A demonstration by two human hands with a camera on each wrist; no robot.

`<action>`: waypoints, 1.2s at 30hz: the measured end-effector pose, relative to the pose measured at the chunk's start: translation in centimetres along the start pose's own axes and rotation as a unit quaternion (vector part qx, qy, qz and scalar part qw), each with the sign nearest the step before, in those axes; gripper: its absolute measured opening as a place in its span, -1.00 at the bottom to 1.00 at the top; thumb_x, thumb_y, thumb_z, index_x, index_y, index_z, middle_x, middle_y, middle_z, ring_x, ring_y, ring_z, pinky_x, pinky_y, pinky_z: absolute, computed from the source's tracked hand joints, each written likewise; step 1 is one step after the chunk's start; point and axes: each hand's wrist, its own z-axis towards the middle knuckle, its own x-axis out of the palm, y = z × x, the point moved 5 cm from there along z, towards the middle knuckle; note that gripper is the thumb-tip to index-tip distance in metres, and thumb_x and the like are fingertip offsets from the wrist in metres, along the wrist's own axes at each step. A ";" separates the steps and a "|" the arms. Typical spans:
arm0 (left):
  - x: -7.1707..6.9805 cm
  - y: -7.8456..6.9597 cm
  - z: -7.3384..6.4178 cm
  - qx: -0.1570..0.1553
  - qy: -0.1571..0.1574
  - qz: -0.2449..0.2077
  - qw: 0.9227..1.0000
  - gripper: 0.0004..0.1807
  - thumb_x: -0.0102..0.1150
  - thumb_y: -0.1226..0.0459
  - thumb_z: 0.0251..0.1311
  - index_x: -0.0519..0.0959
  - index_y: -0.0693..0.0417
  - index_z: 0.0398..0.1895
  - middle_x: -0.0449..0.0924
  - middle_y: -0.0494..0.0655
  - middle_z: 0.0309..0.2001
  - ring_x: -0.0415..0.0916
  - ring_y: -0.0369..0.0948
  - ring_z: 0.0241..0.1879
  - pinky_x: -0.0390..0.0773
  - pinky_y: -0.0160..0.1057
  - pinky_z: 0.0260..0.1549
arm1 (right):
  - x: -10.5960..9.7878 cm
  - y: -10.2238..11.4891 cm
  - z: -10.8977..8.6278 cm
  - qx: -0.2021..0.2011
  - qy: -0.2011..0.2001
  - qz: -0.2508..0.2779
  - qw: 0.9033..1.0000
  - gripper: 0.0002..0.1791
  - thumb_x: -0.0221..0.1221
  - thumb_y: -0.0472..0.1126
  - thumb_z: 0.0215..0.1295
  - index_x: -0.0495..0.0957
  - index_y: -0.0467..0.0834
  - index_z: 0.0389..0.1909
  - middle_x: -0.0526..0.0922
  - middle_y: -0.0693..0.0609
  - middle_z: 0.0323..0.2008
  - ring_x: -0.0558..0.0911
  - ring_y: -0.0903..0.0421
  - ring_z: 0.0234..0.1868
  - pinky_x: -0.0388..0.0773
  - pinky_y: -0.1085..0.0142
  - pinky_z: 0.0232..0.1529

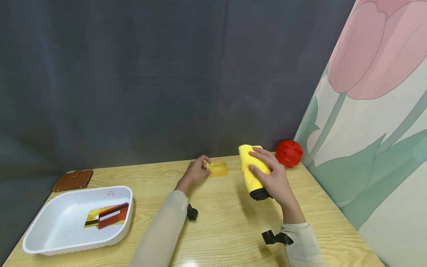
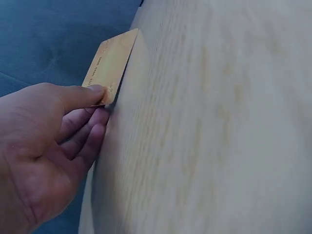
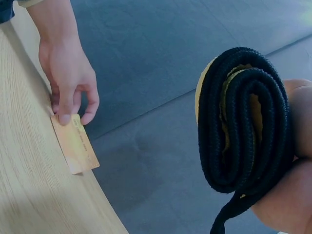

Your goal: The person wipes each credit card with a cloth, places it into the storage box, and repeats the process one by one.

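Note:
My left hand [image 1: 196, 173] pinches one end of a gold bank card [image 1: 218, 169] near the table's back edge. In the left wrist view the thumb lies on top of the card [image 2: 111, 63], with the other fingers curled below it. Farther right, my right hand [image 1: 277, 181] grips a folded, rolled yellow cloth [image 1: 251, 167] with black edging, held above the table. The right wrist view looks at the end of the cloth roll [image 3: 243, 122], its black-edged layers wound together and a loose strip hanging down.
At the left stands a white plastic tray [image 1: 75, 193] with yellow and red cards [image 1: 113, 216] inside. Behind it lies a brown leather wallet [image 1: 72, 180]. A red piggy bank [image 1: 289, 153] sits at the back right corner, beside a flower-patterned wall [image 1: 367, 167]. Dark curtain [image 1: 150, 81] backs the table.

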 end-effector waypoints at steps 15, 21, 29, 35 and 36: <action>-3.9 -2.7 -5.8 0.049 -0.068 -0.165 0.983 -0.69 0.30 0.37 0.36 0.57 -0.06 0.12 0.59 0.07 -0.12 0.75 0.09 -0.15 0.73 0.19 -0.05 | 0.2 -0.1 0.3 -0.003 0.010 -0.006 1.000 -0.55 0.35 -0.25 0.35 0.65 0.01 0.25 0.49 0.09 0.40 0.42 0.31 0.32 0.51 0.51 -0.01; -5.4 -3.0 -8.9 0.037 -0.099 -0.157 0.982 -0.72 0.34 0.34 0.34 0.62 -0.11 0.06 0.61 0.03 -0.08 0.77 -0.14 -0.17 0.73 0.16 -0.03 | 0.4 0.0 0.4 -0.012 0.015 -0.013 1.000 -0.55 0.35 -0.26 0.35 0.65 0.01 0.25 0.49 0.07 0.40 0.42 0.32 0.30 0.49 0.52 -0.01; -7.2 -3.0 -12.3 0.032 -0.112 -0.142 0.983 -0.66 0.37 0.32 0.32 0.63 -0.12 0.12 0.65 0.03 -0.03 0.74 -0.22 -0.15 0.73 -0.25 -0.17 | 0.8 0.1 0.3 -0.022 0.025 -0.025 0.999 -0.56 0.35 -0.24 0.35 0.65 0.01 0.24 0.50 0.06 0.40 0.47 0.29 0.22 0.52 0.50 -0.07; -7.6 -2.6 -13.7 0.027 -0.108 -0.150 0.982 -0.57 0.36 0.41 0.27 0.60 -0.04 0.19 0.63 0.09 0.03 0.69 -0.33 -0.13 0.68 -0.41 -0.21 | 1.2 0.3 0.2 -0.025 0.035 -0.015 0.999 -0.56 0.35 -0.27 0.35 0.65 -0.01 0.24 0.48 0.06 0.42 0.42 0.33 0.30 0.50 0.52 -0.03; -7.6 -2.5 -13.8 0.027 -0.107 -0.153 0.982 -0.56 0.35 0.42 0.27 0.60 -0.03 0.20 0.62 0.10 0.04 0.68 -0.33 -0.10 0.68 -0.41 -0.19 | 1.3 0.4 0.2 -0.026 0.036 -0.014 0.999 -0.56 0.36 -0.27 0.35 0.65 -0.01 0.24 0.48 0.06 0.42 0.40 0.34 0.32 0.49 0.52 -0.02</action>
